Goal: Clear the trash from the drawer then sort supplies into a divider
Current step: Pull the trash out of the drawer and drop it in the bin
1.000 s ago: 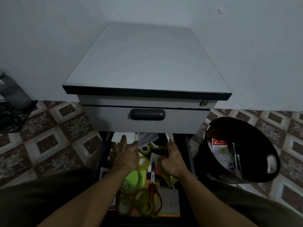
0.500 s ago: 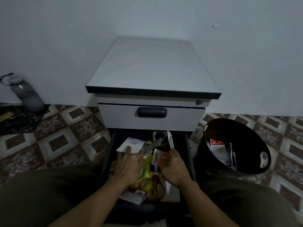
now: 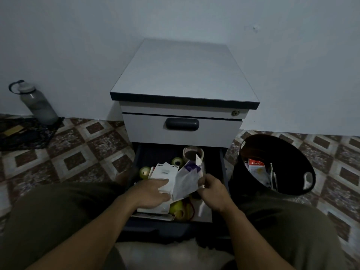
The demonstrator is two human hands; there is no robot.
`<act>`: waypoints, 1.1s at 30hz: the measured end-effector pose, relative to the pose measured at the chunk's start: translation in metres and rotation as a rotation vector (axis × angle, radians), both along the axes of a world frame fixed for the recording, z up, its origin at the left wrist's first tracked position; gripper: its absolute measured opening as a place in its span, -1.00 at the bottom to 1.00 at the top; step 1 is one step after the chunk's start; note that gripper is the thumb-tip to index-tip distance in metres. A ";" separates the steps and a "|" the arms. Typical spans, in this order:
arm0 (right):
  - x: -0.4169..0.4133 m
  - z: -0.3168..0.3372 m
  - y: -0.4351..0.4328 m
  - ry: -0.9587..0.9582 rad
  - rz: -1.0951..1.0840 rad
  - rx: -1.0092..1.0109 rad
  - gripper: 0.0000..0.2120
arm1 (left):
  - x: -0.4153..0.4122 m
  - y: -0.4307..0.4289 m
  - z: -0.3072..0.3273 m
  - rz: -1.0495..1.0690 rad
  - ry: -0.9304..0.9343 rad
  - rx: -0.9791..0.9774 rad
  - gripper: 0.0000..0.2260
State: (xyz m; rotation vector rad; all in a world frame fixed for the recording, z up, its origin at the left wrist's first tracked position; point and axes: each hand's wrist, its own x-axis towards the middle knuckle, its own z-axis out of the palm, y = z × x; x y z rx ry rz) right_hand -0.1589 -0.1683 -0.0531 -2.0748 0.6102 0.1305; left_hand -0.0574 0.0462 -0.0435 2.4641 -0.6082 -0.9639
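Note:
The lower drawer (image 3: 224, 168) of a grey cabinet (image 3: 183, 75) stands pulled out in front of me. It holds tape rolls (image 3: 145, 172), a large roll (image 3: 192, 152) at the back, scissors with red handles and paper packaging. My left hand (image 3: 151, 193) lies on a white printed package (image 3: 165, 172), fingers fairly straight. My right hand (image 3: 211, 190) pinches the edge of a white and purple paper wrapper (image 3: 187, 180), lifted above the drawer between both hands.
A black trash bin (image 3: 292, 152) with discarded packets stands on the tiled floor right of the drawer. A grey water bottle (image 3: 38, 105) stands by the wall at far left beside a dark bag (image 3: 21, 133). The upper drawer (image 3: 181, 129) is closed.
Both hands have drawn back from the rear of the drawer, bringing the paper packages up and forward. The wrapper now hangs between the hands. My view has pulled back and shifted left.

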 end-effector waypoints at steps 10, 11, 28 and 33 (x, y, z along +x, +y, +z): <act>0.005 -0.015 0.005 -0.120 -0.252 0.381 -0.56 | 0.012 0.012 0.015 -0.269 0.152 0.191 0.04; 0.005 -0.017 0.005 -0.126 -0.259 0.377 -0.52 | 0.011 0.012 0.014 -0.289 0.148 0.217 0.05; 0.008 -0.031 0.004 -0.094 -0.321 0.396 -0.40 | 0.005 0.018 0.002 -0.219 0.112 0.120 -0.77; 0.007 -0.032 0.004 -0.081 -0.333 0.387 -0.42 | 0.001 0.015 0.001 -0.260 0.091 0.104 -0.80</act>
